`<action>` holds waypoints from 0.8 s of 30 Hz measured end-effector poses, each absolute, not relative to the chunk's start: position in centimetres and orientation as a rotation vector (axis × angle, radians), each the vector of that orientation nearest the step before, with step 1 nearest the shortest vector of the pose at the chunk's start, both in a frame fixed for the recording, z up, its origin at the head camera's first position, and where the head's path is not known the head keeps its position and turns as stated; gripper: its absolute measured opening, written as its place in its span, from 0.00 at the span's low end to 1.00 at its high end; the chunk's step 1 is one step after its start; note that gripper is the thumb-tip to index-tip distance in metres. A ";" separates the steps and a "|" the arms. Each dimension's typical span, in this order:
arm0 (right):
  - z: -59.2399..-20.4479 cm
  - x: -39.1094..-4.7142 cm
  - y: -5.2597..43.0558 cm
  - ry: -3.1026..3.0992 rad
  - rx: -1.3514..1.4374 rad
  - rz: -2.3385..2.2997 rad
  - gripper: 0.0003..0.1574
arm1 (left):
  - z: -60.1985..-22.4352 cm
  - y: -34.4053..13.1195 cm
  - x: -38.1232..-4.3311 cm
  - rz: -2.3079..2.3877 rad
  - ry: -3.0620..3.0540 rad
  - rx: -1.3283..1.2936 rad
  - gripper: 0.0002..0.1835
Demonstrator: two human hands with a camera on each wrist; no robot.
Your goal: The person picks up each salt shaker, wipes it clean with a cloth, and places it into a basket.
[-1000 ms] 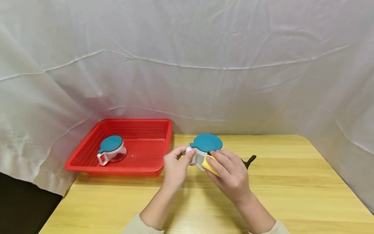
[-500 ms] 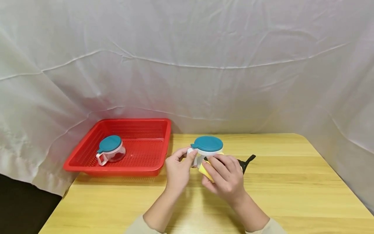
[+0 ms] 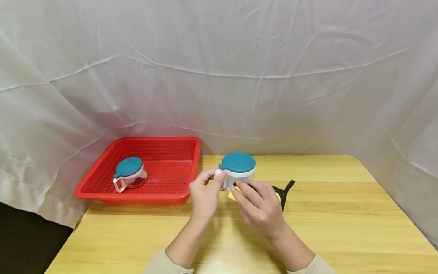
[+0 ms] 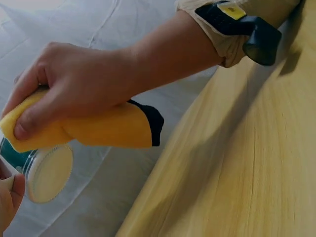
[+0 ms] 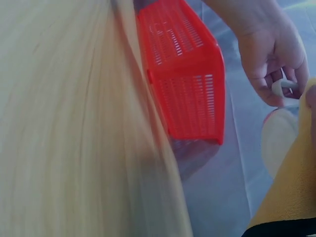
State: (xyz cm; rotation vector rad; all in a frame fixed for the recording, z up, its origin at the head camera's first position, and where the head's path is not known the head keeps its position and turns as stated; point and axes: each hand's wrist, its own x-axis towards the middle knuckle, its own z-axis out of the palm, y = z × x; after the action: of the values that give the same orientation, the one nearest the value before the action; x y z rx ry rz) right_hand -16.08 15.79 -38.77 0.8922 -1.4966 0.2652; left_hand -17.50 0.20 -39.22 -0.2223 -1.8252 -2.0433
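Observation:
A clear jar (image 3: 230,182) with a blue lid (image 3: 238,162) and white handle is held upright above the table. My left hand (image 3: 205,196) pinches its handle (image 5: 284,89) between thumb and fingers. In my right hand (image 3: 261,207) is a folded yellow cloth (image 4: 108,129) with a black edge, gripped close to the near right side of the jar. A black strap end (image 3: 289,186) sticks out past the right hand. In the left wrist view the jar's round base (image 4: 51,174) shows below the cloth; the hand and cloth hide part of the jar's side.
A red perforated basket (image 3: 137,198) stands at the left of the wooden table (image 3: 342,213). Inside it is a similar jar (image 3: 138,179) with a blue lid, its handle toward the front left. A pale fabric sheet (image 3: 239,106) hangs behind the table and along its sides.
Both hands and the jar have shifted slightly left and up since half a second ago. Over the second, the cloth has moved lower on the jar's side. The basket's jar has stayed put.

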 end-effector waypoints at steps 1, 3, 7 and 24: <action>-38.7 -16.0 15.8 -1.504 0.880 0.268 0.11 | -39.2 0.3 -17.5 -2.037 -1.830 -0.220 0.10; -38.5 -15.8 15.7 -1.514 0.854 0.269 0.12 | -39.3 0.4 -17.4 -2.025 -1.841 -0.213 0.09; -38.2 -15.4 15.5 -1.532 0.815 0.272 0.14 | -39.5 0.7 -17.3 -2.005 -1.850 -0.221 0.09; -38.3 -15.0 14.6 -1.571 0.798 0.242 0.11 | -39.6 0.7 -17.4 -1.909 -1.838 -0.253 0.09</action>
State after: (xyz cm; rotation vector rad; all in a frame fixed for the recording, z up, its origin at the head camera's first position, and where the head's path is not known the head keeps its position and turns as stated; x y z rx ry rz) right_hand -15.03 14.65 -38.35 0.7979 -1.5715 0.2419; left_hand -17.39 0.65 -39.63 -0.2530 -1.8380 -1.9091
